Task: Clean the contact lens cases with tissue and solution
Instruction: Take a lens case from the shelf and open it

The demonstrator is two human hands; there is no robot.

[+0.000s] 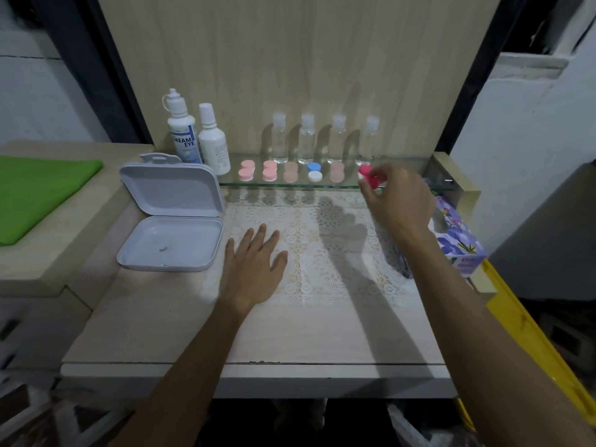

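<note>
right hand [398, 201]: upper right of centre, raised at the glass shelf's right end, fingers curled and pinching the hot-pink lens case [368, 176]
hot-pink lens case: in the right hand's fingertips, at the front edge of the shelf; cannot tell if it touches the glass
left hand [253, 264]: centre frame, flat on the lace mat [322, 253], fingers straight and spread, holding nothing
glass shelf [403, 185]: runs across mid frame against the wood back panel
other lens cases: in a row on the shelf left of the right hand: light pink pair [246, 170], second pink pair [270, 171], peach pair [291, 172], blue-and-white pair [314, 171], another peach pair [337, 171]
solution bottles: labelled white bottle [182, 132] and plain white bottle [213, 140], side by side at the shelf's left end
clear bottles: four upright behind the cases, e.g. [279, 138]
white hinged box [172, 214]: left of the mat, lid open and propped up
tissue box [458, 240]: purple floral, right edge of the table, just beside the right forearm
green cloth [38, 191]: far left
</note>
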